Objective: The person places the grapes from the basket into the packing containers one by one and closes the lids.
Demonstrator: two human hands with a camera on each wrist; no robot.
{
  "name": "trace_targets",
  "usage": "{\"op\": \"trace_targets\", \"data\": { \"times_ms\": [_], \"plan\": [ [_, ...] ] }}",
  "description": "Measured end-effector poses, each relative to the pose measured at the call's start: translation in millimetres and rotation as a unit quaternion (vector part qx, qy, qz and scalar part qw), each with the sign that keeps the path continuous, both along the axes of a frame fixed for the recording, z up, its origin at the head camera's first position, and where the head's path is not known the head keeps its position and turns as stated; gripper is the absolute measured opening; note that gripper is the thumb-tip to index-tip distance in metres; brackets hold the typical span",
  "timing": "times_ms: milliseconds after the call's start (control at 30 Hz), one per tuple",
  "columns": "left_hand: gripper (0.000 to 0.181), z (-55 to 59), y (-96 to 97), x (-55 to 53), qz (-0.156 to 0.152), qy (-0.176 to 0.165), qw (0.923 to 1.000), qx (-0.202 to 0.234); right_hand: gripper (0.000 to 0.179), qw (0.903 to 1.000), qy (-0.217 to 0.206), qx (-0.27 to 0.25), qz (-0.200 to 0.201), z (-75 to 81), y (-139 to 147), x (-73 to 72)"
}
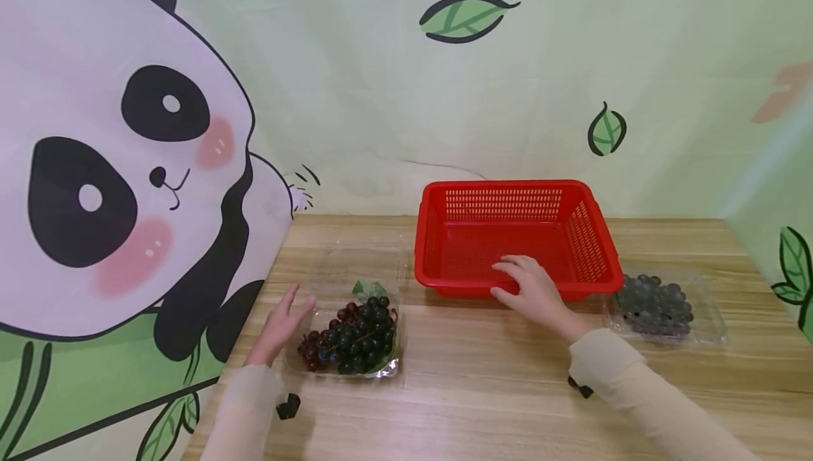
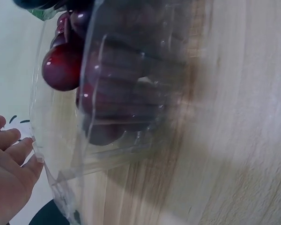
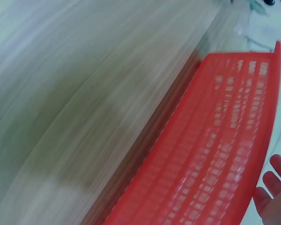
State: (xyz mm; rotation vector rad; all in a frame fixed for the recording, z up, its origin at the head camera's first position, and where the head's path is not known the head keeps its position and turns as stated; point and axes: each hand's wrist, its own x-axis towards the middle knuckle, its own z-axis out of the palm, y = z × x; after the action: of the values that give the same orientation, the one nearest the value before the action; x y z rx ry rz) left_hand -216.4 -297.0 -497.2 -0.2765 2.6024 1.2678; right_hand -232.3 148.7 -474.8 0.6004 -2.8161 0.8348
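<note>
My left hand (image 1: pixel 284 325) is at the left side of an open clear plastic clamshell box (image 1: pixel 400 320), its fingers relaxed and holding nothing. Inside that box lie bunches of dark and reddish grapes (image 1: pixel 356 334), with a green leaf at the back. In the left wrist view, the fingertips are right at the edge of the clear plastic, near the red grapes (image 2: pixel 62 68). Over the front rim of a red plastic basket (image 1: pixel 521 288) hovers my right hand (image 1: pixel 530 291), fingers loosely bent around nothing. The basket's slotted side (image 3: pixel 225 122) fills much of the right wrist view.
A second clear box (image 1: pixel 711 320) with dark grapes (image 1: pixel 654 306) sits right of the basket, its lid down. Behind the wooden table (image 1: pixel 483 390) hangs a cloth backdrop with a panda (image 1: pixel 95 164) and leaves. It also runs along the left side.
</note>
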Motion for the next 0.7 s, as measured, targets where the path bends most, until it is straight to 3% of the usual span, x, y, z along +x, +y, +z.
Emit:
{"op": "trace_targets", "data": {
  "times_ms": [300, 500, 700],
  "plan": [
    [0.080, -1.0, -1.0, -1.2, -0.007, -0.012, 0.9992, 0.038, 0.045, 0.9959, -0.034, -0.069, 0.048, 5.3, -41, 13.5],
    [0.080, -4.2, -0.1, -2.4, -0.009, -0.020, 0.9985, 0.051, 0.043, 0.9861, -0.027, -0.121, 0.110, 1.9, -66, 27.0],
    [0.078, -4.8, -0.1, -2.6, -0.010, -0.027, 0.9984, 0.048, 0.047, 0.9750, -0.088, -0.131, 0.157, -11.3, -83, 39.0]
  ]
}}
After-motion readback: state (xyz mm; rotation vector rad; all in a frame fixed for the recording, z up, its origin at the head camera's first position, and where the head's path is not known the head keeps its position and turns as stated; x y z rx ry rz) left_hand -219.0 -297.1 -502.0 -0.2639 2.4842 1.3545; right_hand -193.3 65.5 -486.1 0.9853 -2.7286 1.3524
